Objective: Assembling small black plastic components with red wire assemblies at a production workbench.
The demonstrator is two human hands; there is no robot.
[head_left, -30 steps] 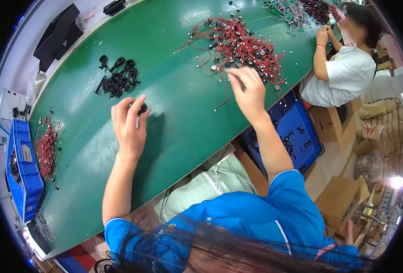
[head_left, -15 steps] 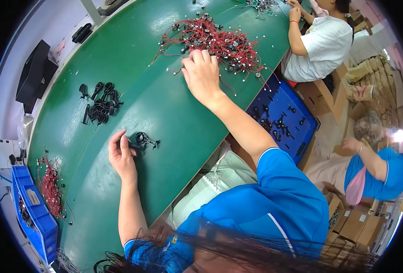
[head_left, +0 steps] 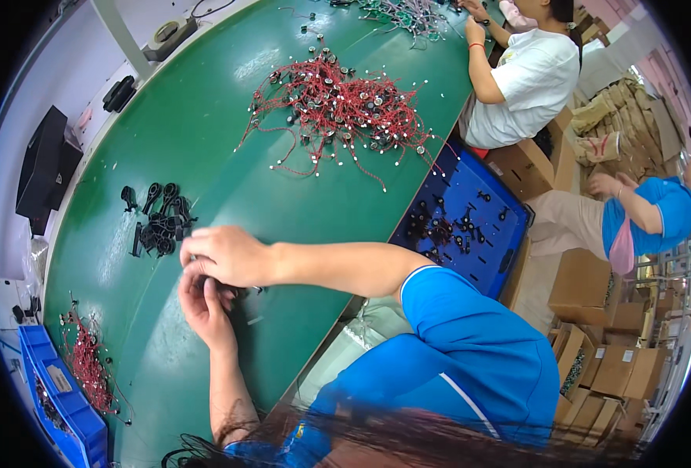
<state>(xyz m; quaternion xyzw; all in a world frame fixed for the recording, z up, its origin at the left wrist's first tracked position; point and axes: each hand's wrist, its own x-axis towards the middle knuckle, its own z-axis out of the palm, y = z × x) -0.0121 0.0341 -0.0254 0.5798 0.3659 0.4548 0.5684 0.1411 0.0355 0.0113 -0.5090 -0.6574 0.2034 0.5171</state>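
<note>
- Hands meet over the green tabletop: your right hand lies cupped over the left hand, and both are curled in around a small dark part with a thin lead trailing out to the right. How tightly either hand pinches it cannot be told, because the right hand's knuckles hide the fingertips.
- Keep the part low, just above the tabletop, so that a slip drops it in easy reach and not over the near edge.
- Let your left hand do the holding and your right hand do the fitting; judging by the pose, the work is fine finger work, so brace your wrists on the tabletop.
- The pile of black clips sits just beyond your hands, to the upper left; reach for one piece at a time to avoid dragging the rest along.
- The heap of red wires lies well apart, further up the tabletop. Its leads are tangled, so lift one free by its end instead of pulling from the middle.
- Watch the loose lead beside your hands: it could snag on your right forearm, which crosses above it.
- The blue tray of dark pieces hangs beside the tabletop's near edge at your right; mind it with your elbow.
- A second blue bin holding red wires stands at your far left, near your left elbow.
</note>
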